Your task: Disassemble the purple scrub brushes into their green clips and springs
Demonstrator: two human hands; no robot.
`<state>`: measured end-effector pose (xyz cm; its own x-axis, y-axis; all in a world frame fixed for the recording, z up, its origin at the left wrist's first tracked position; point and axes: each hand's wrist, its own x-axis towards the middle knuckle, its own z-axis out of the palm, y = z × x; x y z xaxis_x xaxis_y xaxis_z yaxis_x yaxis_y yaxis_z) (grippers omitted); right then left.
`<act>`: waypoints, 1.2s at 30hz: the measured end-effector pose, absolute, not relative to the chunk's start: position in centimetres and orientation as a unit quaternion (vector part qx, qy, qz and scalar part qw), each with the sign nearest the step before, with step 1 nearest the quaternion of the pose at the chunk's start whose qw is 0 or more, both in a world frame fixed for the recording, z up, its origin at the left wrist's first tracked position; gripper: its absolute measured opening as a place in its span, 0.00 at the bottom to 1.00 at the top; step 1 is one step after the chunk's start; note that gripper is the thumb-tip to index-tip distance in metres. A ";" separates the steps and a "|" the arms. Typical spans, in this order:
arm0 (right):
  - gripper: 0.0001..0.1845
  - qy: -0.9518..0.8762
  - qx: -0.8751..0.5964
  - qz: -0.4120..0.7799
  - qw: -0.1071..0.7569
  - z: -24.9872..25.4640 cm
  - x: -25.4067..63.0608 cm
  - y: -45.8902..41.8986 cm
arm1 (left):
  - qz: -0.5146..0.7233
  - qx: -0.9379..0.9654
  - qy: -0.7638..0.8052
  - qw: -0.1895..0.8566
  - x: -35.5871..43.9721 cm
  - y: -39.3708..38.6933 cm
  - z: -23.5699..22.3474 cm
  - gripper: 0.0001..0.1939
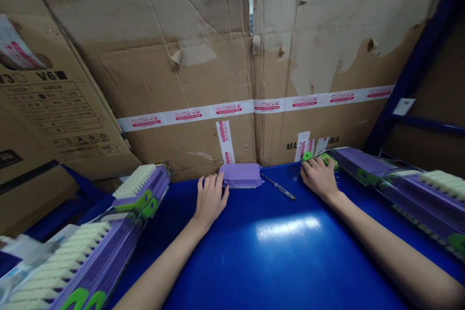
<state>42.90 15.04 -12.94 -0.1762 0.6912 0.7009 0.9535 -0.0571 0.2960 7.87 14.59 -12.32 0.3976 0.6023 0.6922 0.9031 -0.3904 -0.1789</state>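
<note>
My left hand (209, 197) lies on the blue table (276, 252), fingers curled against the left end of a purple plastic block (241, 175) that sits at the table's far edge. My right hand (319, 175) rests further right, fingers bent over small green plastic pieces (308, 156) at the near end of a purple mop head (363, 162). Between the hands lies a thin screwdriver (279, 187), untouched.
Purple mop heads with white sponge strips and green clips are stacked at the left (90, 252) and the right (432, 193). Large taped cardboard boxes (218, 68) stand as a wall behind the table. A blue rack post (410, 77) rises at the right.
</note>
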 end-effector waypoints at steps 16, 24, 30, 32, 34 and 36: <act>0.13 -0.682 -0.596 -0.384 0.181 -13.2 42.8 15.2 | -0.325 -0.837 -0.257 0.357 8.1 13.3 -11.3 0.11; 0.14 -0.681 -0.604 -0.372 0.184 -13.3 42.5 15.0 | -0.352 -0.830 -0.264 0.344 8.0 13.2 -11.5 0.18; 0.15 -0.684 -0.604 -0.367 0.180 -13.4 42.6 15.2 | -0.338 -0.833 -0.290 0.330 8.0 13.5 -11.8 0.18; 0.15 -0.685 -0.604 -0.367 0.180 -13.5 42.7 15.2 | -0.338 -0.832 -0.298 0.324 7.9 13.6 -11.9 0.18; 0.15 -0.685 -0.603 -0.366 0.182 -13.5 42.7 15.2 | -0.337 -0.832 -0.306 0.318 7.9 13.6 -12.0 0.17; 0.16 -0.686 -0.603 -0.365 0.183 -13.5 42.7 15.2 | -0.334 -0.831 -0.314 0.314 7.9 13.6 -12.0 0.17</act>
<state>42.66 15.16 -13.49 -0.2061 0.6937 0.6901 0.9600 0.0069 0.2798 7.91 13.65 -11.99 0.5796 0.3121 0.7527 0.7321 -0.6051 -0.3128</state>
